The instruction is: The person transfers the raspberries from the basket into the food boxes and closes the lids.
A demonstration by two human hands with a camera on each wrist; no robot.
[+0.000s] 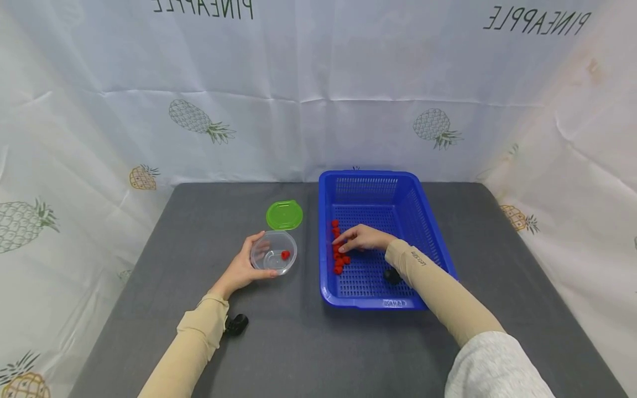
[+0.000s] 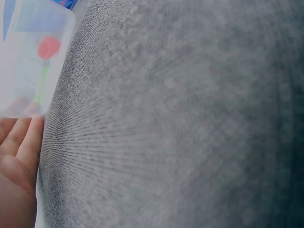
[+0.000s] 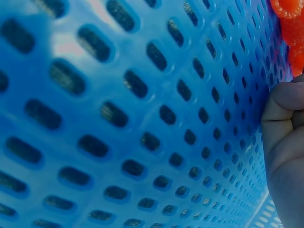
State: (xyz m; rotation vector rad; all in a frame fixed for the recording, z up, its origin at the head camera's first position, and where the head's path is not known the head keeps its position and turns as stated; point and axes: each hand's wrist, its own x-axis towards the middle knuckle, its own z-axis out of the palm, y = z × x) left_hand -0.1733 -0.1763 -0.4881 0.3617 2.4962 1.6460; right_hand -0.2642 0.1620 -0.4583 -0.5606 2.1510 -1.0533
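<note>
My left hand (image 1: 242,272) holds a clear plastic tub (image 1: 273,253) by its left side, with the thumb on the near rim and the fingers round the far side. One red raspberry (image 1: 285,255) lies in the tub; it also shows through the wall in the left wrist view. Inside the blue basket (image 1: 368,303), my right hand (image 1: 365,239) reaches to a row of red raspberries (image 1: 338,270) along the left wall. Its thumb and forefinger are at the raspberries; whether they pinch one is too small to tell. In the right wrist view its fingertips are cut off.
A green round lid (image 1: 285,215) lies on the dark grey table (image 1: 278,354) behind the tub. Black wrist-worn devices show beneath the left wrist (image 1: 236,325) and the right wrist (image 1: 392,276). White pineapple-print cloth (image 1: 298,132) hangs behind the table and at its sides.
</note>
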